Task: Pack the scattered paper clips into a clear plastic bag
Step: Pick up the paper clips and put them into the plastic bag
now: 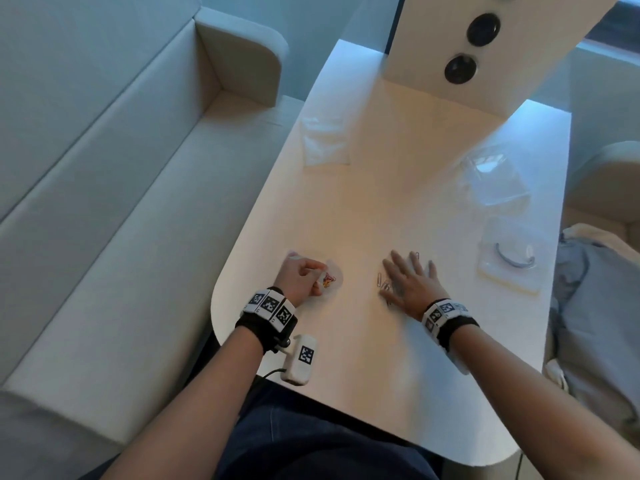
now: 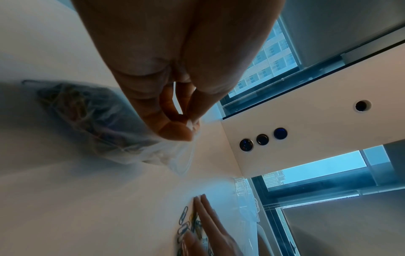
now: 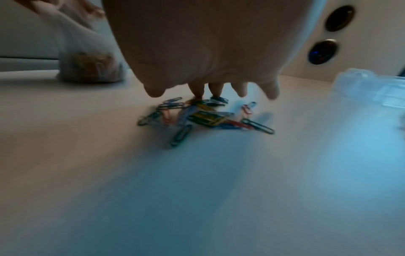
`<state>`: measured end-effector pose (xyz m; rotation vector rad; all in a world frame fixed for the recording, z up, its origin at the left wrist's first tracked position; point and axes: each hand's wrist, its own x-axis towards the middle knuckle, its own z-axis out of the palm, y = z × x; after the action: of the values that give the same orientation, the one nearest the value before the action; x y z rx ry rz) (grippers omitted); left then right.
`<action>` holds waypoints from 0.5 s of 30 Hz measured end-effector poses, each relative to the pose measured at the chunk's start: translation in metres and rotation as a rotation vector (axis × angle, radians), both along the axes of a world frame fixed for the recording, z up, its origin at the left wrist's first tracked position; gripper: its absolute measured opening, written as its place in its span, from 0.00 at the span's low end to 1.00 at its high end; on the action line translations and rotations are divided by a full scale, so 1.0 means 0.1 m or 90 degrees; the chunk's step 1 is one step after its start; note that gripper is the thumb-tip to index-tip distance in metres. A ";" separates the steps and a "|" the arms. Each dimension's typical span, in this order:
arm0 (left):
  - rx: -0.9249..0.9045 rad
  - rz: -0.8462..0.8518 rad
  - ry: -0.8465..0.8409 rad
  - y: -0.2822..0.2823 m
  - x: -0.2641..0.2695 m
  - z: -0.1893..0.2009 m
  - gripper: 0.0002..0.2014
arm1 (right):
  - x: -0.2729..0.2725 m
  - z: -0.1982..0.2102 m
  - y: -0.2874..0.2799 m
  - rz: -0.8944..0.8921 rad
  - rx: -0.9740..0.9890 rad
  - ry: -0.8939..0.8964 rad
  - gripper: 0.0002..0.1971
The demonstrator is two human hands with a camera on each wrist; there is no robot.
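Note:
My left hand (image 1: pixel 304 277) pinches the rim of a small clear plastic bag (image 1: pixel 330 277) that rests on the white table (image 1: pixel 381 188) and holds several coloured paper clips. In the left wrist view the thumb and fingers (image 2: pixel 175 131) pinch the bag (image 2: pixel 105 124) at its mouth. My right hand (image 1: pixel 410 277) lies flat with spread fingers over a loose heap of coloured paper clips (image 1: pixel 382 284). In the right wrist view the fingertips (image 3: pixel 198 94) touch the far side of the clips (image 3: pixel 203 117), and the bag (image 3: pixel 92 67) shows at the upper left.
A flat clear bag (image 1: pixel 323 142) lies at the far left of the table. A clear plastic box (image 1: pixel 495 178) and a clear packet (image 1: pixel 509 261) with a dark curved item lie at the right. A white panel (image 1: pixel 485 46) with round sockets stands behind. A sofa (image 1: pixel 121 202) runs along the left.

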<state>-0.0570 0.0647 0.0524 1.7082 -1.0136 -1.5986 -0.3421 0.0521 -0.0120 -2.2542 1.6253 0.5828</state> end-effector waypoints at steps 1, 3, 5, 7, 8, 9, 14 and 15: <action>-0.003 -0.002 -0.002 0.02 -0.02 0.01 0.08 | -0.07 0.01 0.01 -0.029 0.028 -0.022 0.42; -0.008 -0.010 -0.015 0.07 -0.06 0.01 0.08 | -0.13 0.05 0.06 -0.041 0.054 -0.042 0.46; -0.008 -0.015 -0.029 0.10 -0.10 -0.04 0.07 | -0.11 0.05 0.15 -0.033 0.057 -0.044 0.47; 0.000 -0.024 -0.043 0.12 -0.15 -0.05 0.07 | -0.06 0.01 0.23 -0.057 0.038 -0.068 0.40; 0.001 -0.026 -0.045 0.14 -0.18 -0.06 0.07 | -0.03 0.00 0.27 -0.084 0.027 -0.095 0.35; 0.001 -0.026 -0.044 0.15 -0.21 -0.07 0.07 | -0.01 -0.02 0.30 -0.104 0.011 -0.123 0.30; 0.011 -0.031 -0.042 0.20 -0.29 -0.11 0.07 | 0.00 -0.11 0.37 -0.065 -0.128 -0.177 0.14; 0.013 -0.032 -0.046 0.21 -0.29 -0.13 0.07 | 0.01 -0.11 0.36 -0.067 -0.139 -0.179 0.12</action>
<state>-0.0863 0.0856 0.0398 1.7790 -1.0877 -1.5938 -0.3414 0.0880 -0.0233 -2.2573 1.7166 0.0591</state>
